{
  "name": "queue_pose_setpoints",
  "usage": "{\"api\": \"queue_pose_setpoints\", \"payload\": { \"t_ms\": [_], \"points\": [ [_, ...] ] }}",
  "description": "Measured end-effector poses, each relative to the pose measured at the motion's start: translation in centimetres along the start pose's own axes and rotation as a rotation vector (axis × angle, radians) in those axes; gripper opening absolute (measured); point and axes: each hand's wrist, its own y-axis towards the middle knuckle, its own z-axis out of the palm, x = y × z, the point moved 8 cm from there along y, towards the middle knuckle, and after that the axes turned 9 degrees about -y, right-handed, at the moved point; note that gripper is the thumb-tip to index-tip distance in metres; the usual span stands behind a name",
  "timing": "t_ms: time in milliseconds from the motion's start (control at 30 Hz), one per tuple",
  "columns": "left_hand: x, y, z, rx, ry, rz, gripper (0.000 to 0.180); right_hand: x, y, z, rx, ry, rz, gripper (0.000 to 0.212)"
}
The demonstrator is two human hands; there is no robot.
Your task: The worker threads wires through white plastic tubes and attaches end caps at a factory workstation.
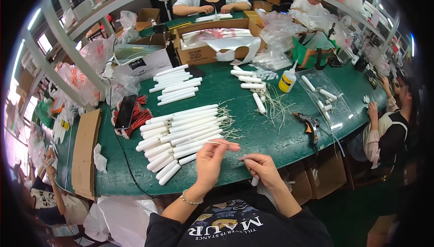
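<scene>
My left hand point(209, 162) is raised above the near table edge, its thumb and fingers pinched around what looks like a thin pale strand. To its right, my right hand point(266, 171) is closed, with a small dark piece point(242, 159) at the fingertips. The end of a white tube point(255, 181) shows under that hand. Beside my left hand lies a large stack of white candle-like tubes point(181, 131), thin pale strands trailing from their right ends. Another group of white tubes point(176, 84) lies behind it.
A glue gun point(309, 127), a yellow-labelled bottle point(287, 79) and a bundle of pale strands point(276, 104) lie on the right. Left are a phone point(125, 111) on red wires and cardboard sheets point(86, 149). A cardboard box point(199, 56) stands behind; co-workers sit around the table.
</scene>
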Motion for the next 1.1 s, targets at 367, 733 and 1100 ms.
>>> {"api": "queue_pose_setpoints", "payload": {
  "t_ms": [367, 733, 1100],
  "points": [
    [-3.6, 0.7, -3.5, -0.147, -0.134, 0.203, 0.018, 1.6, -0.5, 0.4, 0.066, -0.293, -0.084, 0.015],
    [-3.5, 0.4, -3.9, -0.148, -0.188, 0.008, 0.025, 1.0, -0.8, 0.4, 0.217, -0.284, -0.113, 0.009],
    [-4.7, 1.3, -5.3, -0.117, -0.128, 0.064, 0.022, 3.3, -1.1, -0.5, 0.067, -0.456, -0.335, 0.026]
  ]
}}
